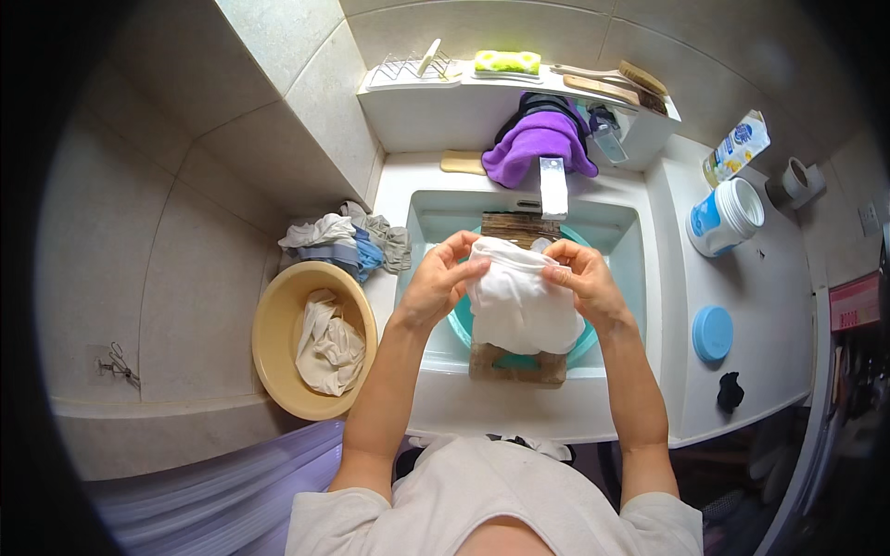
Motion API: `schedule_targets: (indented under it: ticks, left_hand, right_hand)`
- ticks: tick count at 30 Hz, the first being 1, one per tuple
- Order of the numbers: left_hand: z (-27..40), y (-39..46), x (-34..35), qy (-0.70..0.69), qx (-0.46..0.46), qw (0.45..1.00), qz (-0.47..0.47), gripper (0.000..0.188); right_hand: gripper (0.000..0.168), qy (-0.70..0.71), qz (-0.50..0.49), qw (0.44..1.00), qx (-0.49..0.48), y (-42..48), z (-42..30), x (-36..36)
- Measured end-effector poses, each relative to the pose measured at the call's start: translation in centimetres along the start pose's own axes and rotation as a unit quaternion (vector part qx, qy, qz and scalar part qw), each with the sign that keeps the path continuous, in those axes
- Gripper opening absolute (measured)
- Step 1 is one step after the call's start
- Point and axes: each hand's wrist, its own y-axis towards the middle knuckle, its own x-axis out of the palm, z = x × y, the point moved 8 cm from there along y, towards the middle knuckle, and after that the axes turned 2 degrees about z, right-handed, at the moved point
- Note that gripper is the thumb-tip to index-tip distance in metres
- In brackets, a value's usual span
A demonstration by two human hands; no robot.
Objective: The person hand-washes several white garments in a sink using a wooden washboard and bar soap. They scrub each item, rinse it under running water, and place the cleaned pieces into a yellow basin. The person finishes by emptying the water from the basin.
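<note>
A white cloth garment (525,306) is stretched between my two hands over the sink. My left hand (445,274) pinches its upper left edge, thumb on top. At the upper right edge, my right hand (584,278) grips it in the same way. Behind and below the cloth, a wooden washboard (518,372) leans in a teal basin (587,340), partly hidden by the cloth. Both stand in the white sink (629,243), under a metal faucet (554,187) with a purple cloth (542,139) draped around its base.
To the left, a yellow basin (268,340) holds pale cloth, with a clothes pile (334,240) behind it. An open white tub (723,215), a blue lid (713,333) and a black cloth (730,393) lie on the right counter. Brushes (605,87) rest on the back ledge.
</note>
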Motion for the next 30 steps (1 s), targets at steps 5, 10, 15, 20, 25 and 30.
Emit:
schedule_targets:
  ticks: [5, 10, 15, 20, 25, 30]
  left_hand:
    - [-1.9, 0.0, -2.5, -0.185, 0.072, 0.975, -0.103, 0.092]
    - [-8.4, 0.1, -6.7, -0.282, 0.004, 0.955, 0.088, 0.105]
    - [-9.8, 0.6, -10.4, -0.369, 0.005, 0.920, 0.134, 0.085]
    - [-10.6, 1.6, -13.0, -0.252, -0.036, 0.953, 0.165, 0.076]
    - [-12.1, 1.0, -15.2, -0.195, -0.088, 0.958, 0.192, 0.057]
    - [-10.2, 2.1, -14.3, -0.331, -0.042, 0.932, 0.142, 0.062]
  right_hand:
    - [0.015, 0.050, -0.041, 0.998, -0.002, 1.9, 2.1, 2.6]
    - [0.015, -0.302, 0.039, 0.951, -0.057, 8.2, 5.1, 2.9]
    - [0.031, -0.522, 0.121, 0.811, -0.232, 19.6, 6.1, 4.1]
    - [0.038, -0.717, 0.121, 0.653, -0.214, 31.0, 8.5, 2.6]
    - [0.037, -0.802, 0.004, 0.577, -0.155, 34.1, 10.8, 4.3]
    - [0.029, -0.740, -0.027, 0.645, -0.190, 31.4, 11.5, 4.8]
